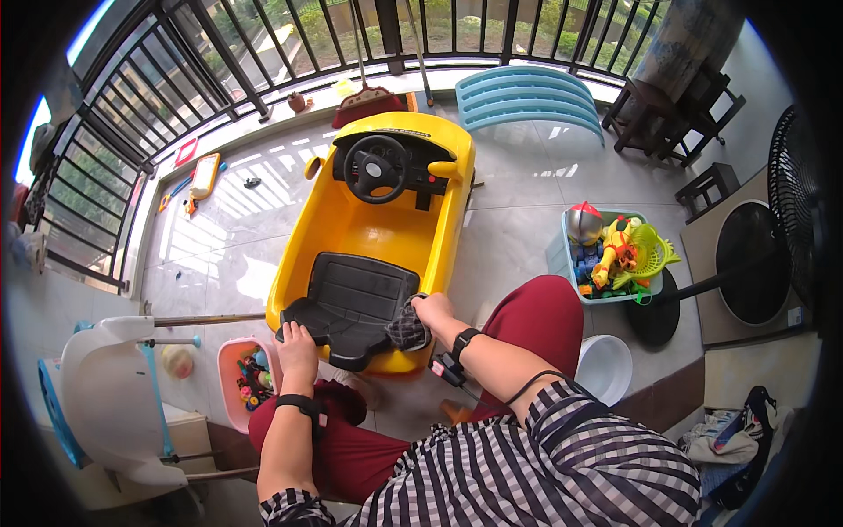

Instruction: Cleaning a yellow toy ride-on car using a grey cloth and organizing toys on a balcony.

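Note:
A yellow ride-on toy car (454,244) stands on the tiles before me, its black steering wheel (377,169) at the far end. The black plastic seat (359,290) fills the near part of its body. My right hand (431,311) grips a dark checked cloth (407,328) against the seat's right side and the car's rim. At the left, my left hand (296,352) rests on the seat's near left corner, its fingers over the edge. What lies under its palm is hidden.
A pink bin of small toys (227,369) stands by my left knee. To the right are a blue toy basket (558,263), a white bucket (609,369) and a black floor fan (790,197). A white chair (99,388) is at left; a red dustpan (369,105) lies beyond the car.

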Demonstrator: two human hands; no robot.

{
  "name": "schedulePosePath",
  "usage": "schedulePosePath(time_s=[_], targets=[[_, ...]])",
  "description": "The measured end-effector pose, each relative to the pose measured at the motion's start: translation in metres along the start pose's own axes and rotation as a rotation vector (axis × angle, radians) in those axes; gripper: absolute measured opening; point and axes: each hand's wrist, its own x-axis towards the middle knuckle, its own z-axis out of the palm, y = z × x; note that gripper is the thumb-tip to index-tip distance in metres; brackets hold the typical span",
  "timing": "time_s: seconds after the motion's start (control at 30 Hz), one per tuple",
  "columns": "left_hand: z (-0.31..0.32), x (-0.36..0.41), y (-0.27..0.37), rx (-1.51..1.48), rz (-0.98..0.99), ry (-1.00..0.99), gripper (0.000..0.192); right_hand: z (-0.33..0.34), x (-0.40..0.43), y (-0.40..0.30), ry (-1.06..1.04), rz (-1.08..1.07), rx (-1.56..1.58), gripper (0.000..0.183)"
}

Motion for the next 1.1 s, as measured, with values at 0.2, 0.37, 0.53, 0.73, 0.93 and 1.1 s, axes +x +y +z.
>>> schedulePosePath(time_s=[0.2, 0.37, 0.53, 0.73, 0.93, 1.1], targets=[[0.002, -0.025, 0.010, 0.020, -0.052, 0.032, 0.032, -0.004, 0.016, -0.026, -0.036, -0.044, -0.040, 0.044], [0.010, -0.029, 0.027, -0.001, -0.125, -0.062, 0.033, 0.003, 0.054, -0.051, -0.101, -0.112, -0.070, 0.042], [-0.004, -0.035, 0.045, 0.053, -0.091, 0.050, 0.024, 0.010, 0.069, -0.111, -0.228, -0.361, 0.203, 0.042], [-0.027, -0.019, 0.057, 0.040, -0.043, -0.014, 0.027, -0.039, 0.061, -0.140, -0.245, -0.474, 0.823, 0.028], [-0.053, 0.010, 0.056, 0.013, 0.009, -0.087, 0.024, -0.065, -0.005, -0.049, 0.003, -0.357, 1.020, 0.032], [-0.063, 0.028, 0.055, -0.018, 0.056, -0.059, 0.021, -0.013, -0.045, 0.060, -0.100, 0.106, 0.756, 0.050]])
